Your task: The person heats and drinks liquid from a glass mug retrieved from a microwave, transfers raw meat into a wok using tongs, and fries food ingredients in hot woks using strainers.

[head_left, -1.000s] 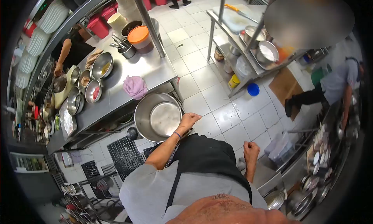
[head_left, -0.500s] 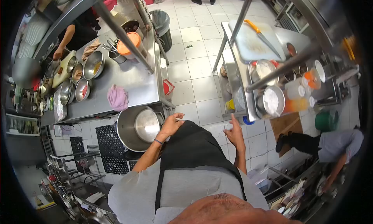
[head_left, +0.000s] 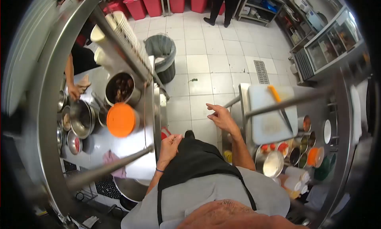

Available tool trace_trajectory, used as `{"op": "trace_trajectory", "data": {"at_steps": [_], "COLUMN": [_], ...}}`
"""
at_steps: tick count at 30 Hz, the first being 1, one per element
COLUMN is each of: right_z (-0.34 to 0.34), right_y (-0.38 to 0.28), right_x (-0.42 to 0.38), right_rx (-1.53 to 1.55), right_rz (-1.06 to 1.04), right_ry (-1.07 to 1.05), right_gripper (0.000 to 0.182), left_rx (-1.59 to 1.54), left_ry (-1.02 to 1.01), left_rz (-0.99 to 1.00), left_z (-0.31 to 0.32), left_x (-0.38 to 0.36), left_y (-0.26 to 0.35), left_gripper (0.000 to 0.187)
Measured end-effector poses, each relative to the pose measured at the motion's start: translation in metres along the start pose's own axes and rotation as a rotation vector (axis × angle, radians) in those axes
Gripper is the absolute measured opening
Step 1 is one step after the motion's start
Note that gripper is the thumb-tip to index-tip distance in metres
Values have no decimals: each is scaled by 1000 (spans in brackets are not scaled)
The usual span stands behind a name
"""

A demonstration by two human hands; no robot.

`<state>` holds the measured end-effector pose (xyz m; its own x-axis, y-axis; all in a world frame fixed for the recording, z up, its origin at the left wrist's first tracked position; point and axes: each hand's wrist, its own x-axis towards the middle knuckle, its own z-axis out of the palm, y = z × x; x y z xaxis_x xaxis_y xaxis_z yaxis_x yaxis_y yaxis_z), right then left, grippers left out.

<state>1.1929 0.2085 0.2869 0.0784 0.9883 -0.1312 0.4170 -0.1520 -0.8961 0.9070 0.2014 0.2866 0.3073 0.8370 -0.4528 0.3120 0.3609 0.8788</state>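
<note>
My left hand point(head_left: 170, 148), with a dark band at the wrist, hangs beside my black apron point(head_left: 194, 159), near the edge of the left steel table point(head_left: 139, 162). Its fingers are loosely bent and hold nothing visible. In front of me on the right, my right hand point(head_left: 223, 118) has its fingers apart and nothing in them. Right of that hand, a white cutting board point(head_left: 268, 127) carries a knife with an orange handle point(head_left: 274, 93). An orange-lidded container point(head_left: 121, 119) and a pot of dark pieces point(head_left: 129, 98) stand on the left table.
Tiled floor point(head_left: 198, 88) runs ahead between the tables. A lined bin point(head_left: 164, 70) stands ahead left. Steel shelf posts point(head_left: 47, 121) rise close on the left. Another person's hand point(head_left: 74, 92) is over metal bowls point(head_left: 82, 118). A person in dark trousers point(head_left: 224, 6) stands by red bins point(head_left: 152, 5).
I have moved forward between the tables; the cutting board and orange lid are now closer. My right hand has risen and moved left. The big steel pot has slipped back beside me.
</note>
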Motion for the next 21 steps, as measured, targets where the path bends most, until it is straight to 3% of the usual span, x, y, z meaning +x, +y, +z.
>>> {"op": "trace_trajectory", "data": {"at_steps": [4,6,7,10,11,14,16,18,21], "right_z": [-60,-89,-105,-151,-163,-195,-210,-220,-223], "right_y": [21,45,50,75,87,128,123,108,82], "right_x": [105,162,189,277,305,408,472,532,617], "right_rx": [-40,-185,-184,-214,-222,-331,-301,-253,-193], "right_rz": [112,47,84,126,125,61,27,-20,-112], "right_ry": [80,184,215,309,341,319,242,206,95], "right_gripper": [49,48,47,45,45,43,42,42,41], "left_rx": [16,17,19,108,84,234,504,502,532], "left_ry": [88,127,128,259,295,433,494,440,350], "left_rz": [75,97,-7,134,85,-109,-163,-85,-211], "left_z": [-8,-11,-12,-8,-7,-20,-30,-45,-49], "left_x": [78,122,142,219,242,316,342,359,394], "left_y": [41,50,61,55,59,32,15,-24,-21], "left_gripper": [38,38,37,35,35,38,41,44,44]}}
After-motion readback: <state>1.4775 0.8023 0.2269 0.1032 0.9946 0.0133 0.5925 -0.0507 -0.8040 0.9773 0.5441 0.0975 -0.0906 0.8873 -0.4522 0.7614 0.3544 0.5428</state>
